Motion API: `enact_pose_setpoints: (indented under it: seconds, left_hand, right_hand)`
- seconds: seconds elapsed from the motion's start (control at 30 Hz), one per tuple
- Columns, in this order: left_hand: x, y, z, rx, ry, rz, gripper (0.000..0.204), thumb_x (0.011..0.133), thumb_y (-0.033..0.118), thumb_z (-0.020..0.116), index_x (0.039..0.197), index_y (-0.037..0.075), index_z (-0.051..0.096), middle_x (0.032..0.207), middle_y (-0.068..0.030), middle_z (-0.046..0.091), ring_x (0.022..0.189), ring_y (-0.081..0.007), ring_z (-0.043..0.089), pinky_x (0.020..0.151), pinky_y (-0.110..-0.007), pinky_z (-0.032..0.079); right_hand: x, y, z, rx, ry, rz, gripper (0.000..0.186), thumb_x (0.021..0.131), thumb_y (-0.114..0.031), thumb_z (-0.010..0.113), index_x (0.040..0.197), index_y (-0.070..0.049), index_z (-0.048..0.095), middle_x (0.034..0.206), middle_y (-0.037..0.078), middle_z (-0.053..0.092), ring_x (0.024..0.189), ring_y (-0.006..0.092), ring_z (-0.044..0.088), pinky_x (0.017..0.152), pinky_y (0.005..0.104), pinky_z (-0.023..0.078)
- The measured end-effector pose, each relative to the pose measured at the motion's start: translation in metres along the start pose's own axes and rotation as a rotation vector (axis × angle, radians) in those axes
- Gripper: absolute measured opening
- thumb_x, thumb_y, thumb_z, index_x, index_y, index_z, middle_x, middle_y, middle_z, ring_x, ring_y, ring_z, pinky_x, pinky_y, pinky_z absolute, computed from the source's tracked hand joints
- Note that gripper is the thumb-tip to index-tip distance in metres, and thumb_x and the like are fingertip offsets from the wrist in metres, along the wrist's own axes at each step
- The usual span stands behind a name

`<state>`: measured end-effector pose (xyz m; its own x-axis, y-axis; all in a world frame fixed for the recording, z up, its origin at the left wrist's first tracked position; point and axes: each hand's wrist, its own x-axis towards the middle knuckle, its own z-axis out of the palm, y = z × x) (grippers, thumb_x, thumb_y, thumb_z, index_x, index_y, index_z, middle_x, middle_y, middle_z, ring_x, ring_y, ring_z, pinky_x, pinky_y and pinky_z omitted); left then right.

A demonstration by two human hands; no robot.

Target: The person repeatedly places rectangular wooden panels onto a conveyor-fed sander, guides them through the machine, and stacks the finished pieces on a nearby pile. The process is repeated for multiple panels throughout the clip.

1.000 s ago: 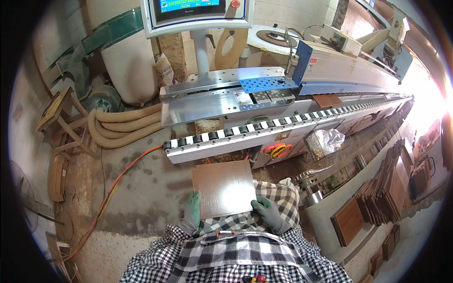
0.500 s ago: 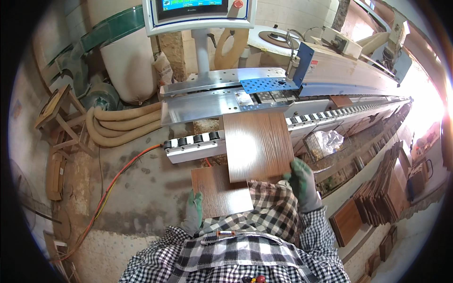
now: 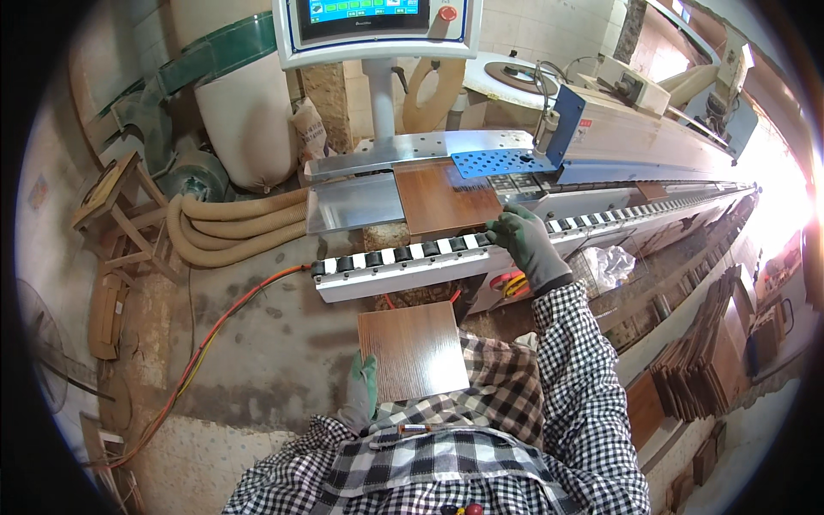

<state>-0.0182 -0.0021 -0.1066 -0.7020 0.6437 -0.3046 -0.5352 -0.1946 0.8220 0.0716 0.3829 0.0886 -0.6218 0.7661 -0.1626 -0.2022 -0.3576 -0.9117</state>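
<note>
One brown wood-grain board (image 3: 446, 202) lies flat on the machine's steel table (image 3: 348, 206), its far part reaching toward the blue perforated plate (image 3: 493, 161). My right hand (image 3: 525, 243), in a grey and green glove, is at that board's near right corner with the fingers bent against its edge. Closer to my body is a second, smaller brown wood-grain board (image 3: 412, 348), tilted in front of my apron. My left hand (image 3: 360, 386), gloved alike, grips this board by its left edge; part of the fingers is hidden behind it.
A roller rail (image 3: 403, 270) runs along the machine's near side to the far right. Above stands a control panel (image 3: 378, 26) with a red button. Beige hoses (image 3: 240, 232) and an orange hose (image 3: 223, 313) lie left. Stacked brown boards (image 3: 699, 360) lean at right.
The larger board has gone forward from above the roller rail onto the steel table, with my right hand following it forward. My left hand keeps the smaller board near my body.
</note>
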Motion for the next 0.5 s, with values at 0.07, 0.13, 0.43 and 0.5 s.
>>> enact_pose_setpoints:
  seconds: [0.07,0.13,0.43,0.5]
  left_hand:
    - [-0.002,0.002,0.002,0.029,-0.016,0.014,0.031,0.109,0.015,0.054,0.135,-0.001,0.056,0.103,0.0041,0.051,0.087,-0.0048,0.046,0.081,-0.022,0.045]
    - [-0.005,0.007,0.011,0.131,-0.032,0.055,0.032,0.109,0.016,0.054,0.135,-0.001,0.056,0.105,0.0032,0.053,0.088,-0.0053,0.047,0.083,-0.023,0.046]
    - [-0.004,0.002,0.001,0.236,-0.012,0.032,0.035,0.109,0.02,0.053,0.137,-0.002,0.054,0.113,0.0007,0.058,0.098,-0.0083,0.053,0.09,-0.025,0.047]
    - [-0.004,0.004,0.0,0.248,-0.016,0.027,0.037,0.109,0.021,0.052,0.138,-0.002,0.053,0.113,0.0011,0.057,0.098,-0.0083,0.053,0.091,-0.025,0.047]
  right_hand:
    - [0.003,0.007,0.003,-0.093,0.006,-0.075,0.053,0.097,-0.004,0.062,0.145,0.007,0.042,0.115,0.019,0.065,0.097,0.0296,0.07,0.086,0.0349,0.06]
    - [0.008,0.02,0.002,-0.285,0.006,-0.25,0.054,0.097,-0.006,0.064,0.146,0.006,0.044,0.117,0.018,0.066,0.098,0.0271,0.07,0.085,0.031,0.058]
    - [-0.023,0.06,0.118,-1.541,-0.079,-0.995,0.03,0.094,-0.028,0.064,0.116,-0.009,0.068,0.121,0.012,0.066,0.117,0.032,0.061,0.102,0.0469,0.045]
    - [-0.018,0.065,0.123,-1.583,-0.052,-0.965,0.031,0.094,-0.029,0.064,0.116,-0.009,0.068,0.121,0.012,0.066,0.116,0.0325,0.061,0.101,0.0469,0.045]
